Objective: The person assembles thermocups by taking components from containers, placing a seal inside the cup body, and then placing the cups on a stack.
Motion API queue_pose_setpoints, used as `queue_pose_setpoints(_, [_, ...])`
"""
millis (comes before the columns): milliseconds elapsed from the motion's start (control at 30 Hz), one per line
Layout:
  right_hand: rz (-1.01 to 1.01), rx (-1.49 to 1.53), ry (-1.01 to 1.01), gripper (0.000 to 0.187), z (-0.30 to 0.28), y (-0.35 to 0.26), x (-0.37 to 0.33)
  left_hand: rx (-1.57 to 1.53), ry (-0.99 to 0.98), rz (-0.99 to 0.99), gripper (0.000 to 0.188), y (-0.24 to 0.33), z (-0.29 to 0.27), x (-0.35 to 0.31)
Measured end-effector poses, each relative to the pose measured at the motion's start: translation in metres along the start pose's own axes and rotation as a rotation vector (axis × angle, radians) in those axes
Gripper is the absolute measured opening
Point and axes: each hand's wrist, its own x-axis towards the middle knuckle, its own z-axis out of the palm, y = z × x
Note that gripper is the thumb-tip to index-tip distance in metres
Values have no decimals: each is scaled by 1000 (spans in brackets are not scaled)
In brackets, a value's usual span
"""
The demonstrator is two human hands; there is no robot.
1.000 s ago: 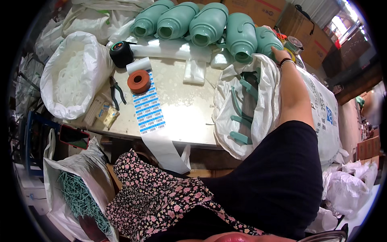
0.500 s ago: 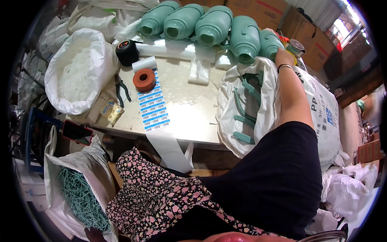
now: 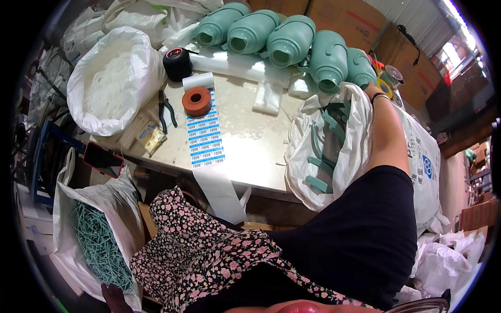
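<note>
At the right end of the row of green plastic flask shells [image 3: 290,39], my right hand [image 3: 372,90] reaches to the mouth of the rightmost flask shell [image 3: 360,66]. Its fingers are mostly hidden, and I cannot tell whether they grip it. My right forearm lies across the rim of a white woven sack [image 3: 348,163] with green curved handles [image 3: 319,166] inside. Low at the left, my left hand [image 3: 115,299] shows dark in shadow, fingers outstretched and apart. It is beside the lower edge of a white sack [image 3: 122,221] filled with thin green plastic strips [image 3: 100,245].
On the table [image 3: 250,151] lie a blue-and-white label strip [image 3: 207,136], a brown tape roll [image 3: 197,101], black-handled pliers [image 3: 166,112] and a small black speaker [image 3: 177,64]. A bag of translucent rings [image 3: 112,78] stands left. A phone [image 3: 103,159] sits beyond the table's left corner.
The whole view has shifted, with tabletop things appearing farther right. My right hand has slid slightly nearer at the rightmost flask shell's mouth. More of my left hand shows by the strip sack.
</note>
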Motion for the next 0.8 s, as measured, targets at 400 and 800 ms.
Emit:
queue_pose_setpoints(400, [-40,-94,211,56,-27,-35,-81,71,33,2,35,-27,-54,-2])
queue_pose_setpoints(800, [-282,-13,427,38,-15,-10,-82,-174,101,-129,41,-4,-34,10])
